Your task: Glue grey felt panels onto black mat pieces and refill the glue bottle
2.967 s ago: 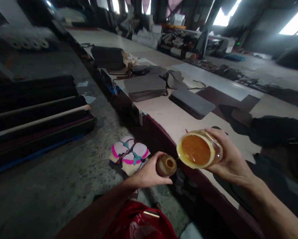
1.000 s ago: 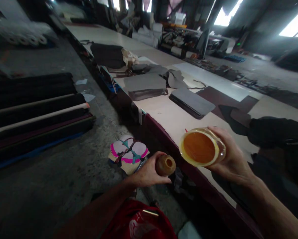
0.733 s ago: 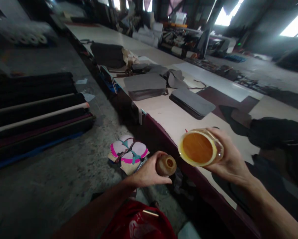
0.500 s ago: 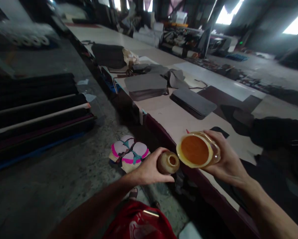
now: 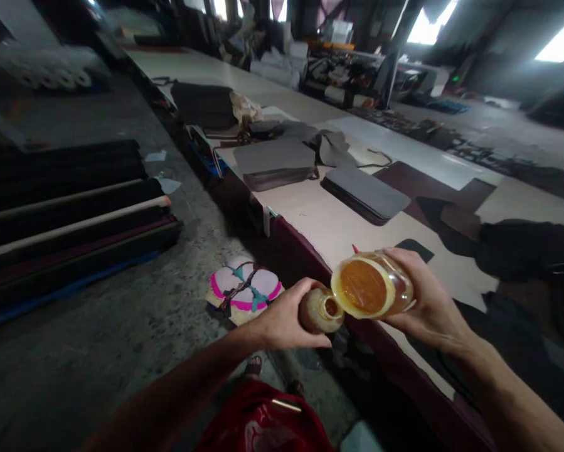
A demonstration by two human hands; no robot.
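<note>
My left hand (image 5: 286,320) is wrapped round a small, narrow-necked bottle (image 5: 320,312) with a cloudy yellowish surface, its open mouth facing up and right. In my right hand (image 5: 425,301) is a wide-mouthed clear jar (image 5: 370,285), tilted to the left, with amber-orange liquid inside and yellowish residue round its rim. The jar's rim is right beside the bottle's mouth; whether they touch is hard to tell. No stream between them can be made out.
A long table (image 5: 305,210) runs diagonally, carrying stacks of grey pieces (image 5: 364,191) and dark material. A padded stool (image 5: 244,285) stands on the floor below my left hand. Dark fabric rolls (image 5: 74,220) lie at the left.
The jar has tipped further to the left and moved slightly left, its rim now closer to the bottle. The bottle has turned a little, its mouth facing more toward the jar.
</note>
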